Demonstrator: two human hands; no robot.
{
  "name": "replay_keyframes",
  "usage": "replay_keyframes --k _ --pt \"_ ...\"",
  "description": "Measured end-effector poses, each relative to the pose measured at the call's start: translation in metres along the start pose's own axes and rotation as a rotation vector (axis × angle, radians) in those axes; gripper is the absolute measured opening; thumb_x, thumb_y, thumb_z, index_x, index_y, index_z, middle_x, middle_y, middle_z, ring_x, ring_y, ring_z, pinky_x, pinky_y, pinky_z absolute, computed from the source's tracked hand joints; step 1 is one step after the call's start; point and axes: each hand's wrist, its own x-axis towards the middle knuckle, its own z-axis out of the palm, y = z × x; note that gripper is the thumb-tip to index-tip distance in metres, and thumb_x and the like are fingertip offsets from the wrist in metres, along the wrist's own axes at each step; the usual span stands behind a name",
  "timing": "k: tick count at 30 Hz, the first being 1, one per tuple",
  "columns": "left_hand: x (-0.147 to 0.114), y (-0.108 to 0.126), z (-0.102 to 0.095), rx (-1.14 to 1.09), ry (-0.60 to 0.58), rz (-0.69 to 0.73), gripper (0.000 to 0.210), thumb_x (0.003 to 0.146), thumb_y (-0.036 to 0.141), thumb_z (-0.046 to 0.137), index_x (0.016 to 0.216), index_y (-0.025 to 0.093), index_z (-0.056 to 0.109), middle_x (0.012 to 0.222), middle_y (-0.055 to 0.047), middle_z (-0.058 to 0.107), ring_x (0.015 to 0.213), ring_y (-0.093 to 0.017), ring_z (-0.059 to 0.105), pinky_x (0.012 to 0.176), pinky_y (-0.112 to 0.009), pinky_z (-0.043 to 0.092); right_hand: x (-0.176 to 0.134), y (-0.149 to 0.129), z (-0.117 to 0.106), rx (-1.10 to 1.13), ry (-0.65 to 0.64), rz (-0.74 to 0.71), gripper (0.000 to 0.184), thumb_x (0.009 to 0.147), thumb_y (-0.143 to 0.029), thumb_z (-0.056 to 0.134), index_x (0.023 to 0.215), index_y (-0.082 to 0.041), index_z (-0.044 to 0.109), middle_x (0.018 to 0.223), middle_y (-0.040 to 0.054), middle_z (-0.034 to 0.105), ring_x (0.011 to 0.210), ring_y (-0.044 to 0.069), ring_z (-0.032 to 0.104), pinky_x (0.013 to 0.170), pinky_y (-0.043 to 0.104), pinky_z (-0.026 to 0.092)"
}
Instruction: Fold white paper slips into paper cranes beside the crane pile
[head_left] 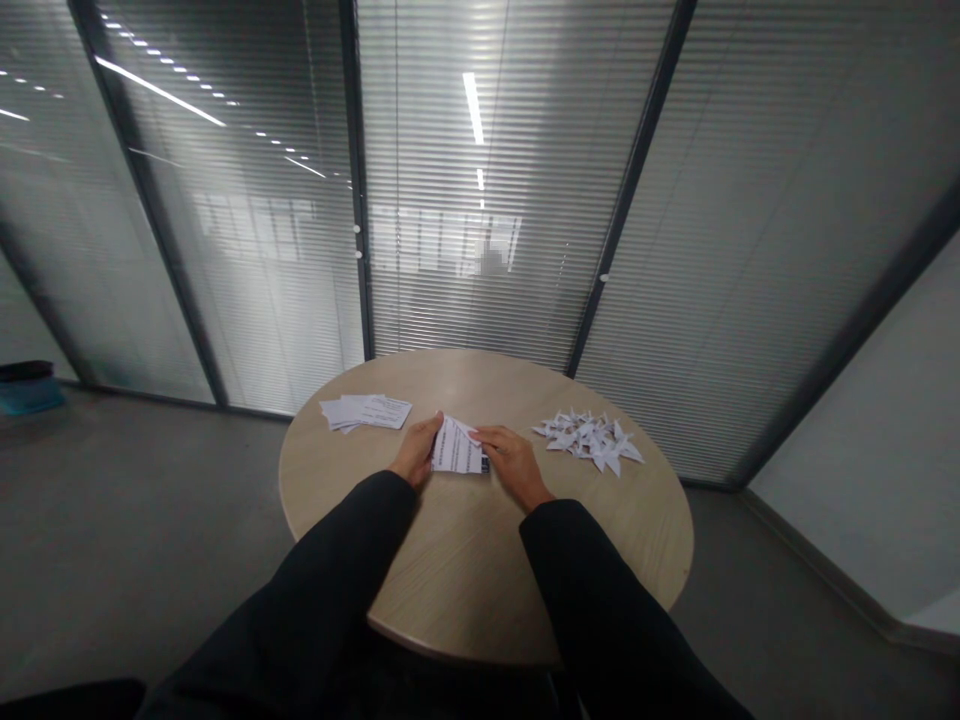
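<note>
A printed sheet of paper [454, 450], its upper right corner folded over on a slant, is held just above the middle of the round table. My left hand [417, 450] grips its left edge, thumb on top. On the other side, my right hand [513, 460] has its fingers pressed together at the folded corner. A small dark printed patch shows at the paper's lower right, partly covered by that hand. Left of my hands lies a loose stack of printed sheets [367, 411]. To the right is a pile of folded white paper pieces with pointed tips [590, 438].
The round wooden table [450, 580] stands against a glass partition with blinds [480, 290]. A white wall [885, 440] is on the right. On the floor at far left sits a blue container with a dark top [30, 390].
</note>
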Motion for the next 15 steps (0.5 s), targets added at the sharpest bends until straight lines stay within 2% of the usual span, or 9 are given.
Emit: replay_keyframes --k 4,8,11,15 --pt "-0.0006 0.001 0.0014 -0.022 -0.019 0.006 0.036 0.079 0.045 0.063 0.07 0.01 0.06 0.063 -0.008 0.065 0.054 -0.015 0.062 0.053 -0.026 0.049 -0.0001 0.0023 0.0018 -0.047 -0.026 -0.02 0.029 0.081 -0.013 0.054 0.096 -0.027 0.073 0.102 0.0041 0.071 0.096 0.02 0.064 0.09 0.038 0.049" --pt "-0.0063 0.0043 0.005 0.032 -0.038 0.048 0.037 0.068 0.045 0.073 0.072 0.011 0.06 0.064 -0.006 0.065 0.052 -0.014 0.061 0.052 -0.025 0.048 -0.0005 0.0027 0.0029 -0.064 -0.032 -0.041 0.028 0.081 -0.013 0.055 0.096 -0.027 0.073 0.101 0.005 0.07 0.096 0.02 0.064 0.09 0.038 0.049" --pt "-0.0089 0.0057 0.0058 0.085 0.008 0.077 0.035 0.06 0.037 0.08 0.073 0.012 0.06 0.064 -0.005 0.066 0.055 -0.016 0.063 0.053 -0.025 0.048 -0.0009 0.0011 0.0038 -0.063 -0.032 -0.053 0.029 0.08 -0.013 0.054 0.097 -0.027 0.073 0.101 0.0054 0.069 0.095 0.02 0.063 0.09 0.038 0.049" --pt "-0.0067 0.005 0.0038 0.139 0.062 0.135 0.035 0.056 0.035 0.081 0.074 0.012 0.061 0.064 -0.005 0.066 0.056 -0.016 0.063 0.053 -0.026 0.048 -0.0002 -0.0025 0.0038 0.011 -0.037 -0.076 0.029 0.078 -0.013 0.054 0.095 -0.024 0.073 0.103 0.0073 0.068 0.097 0.02 0.062 0.09 0.036 0.048"
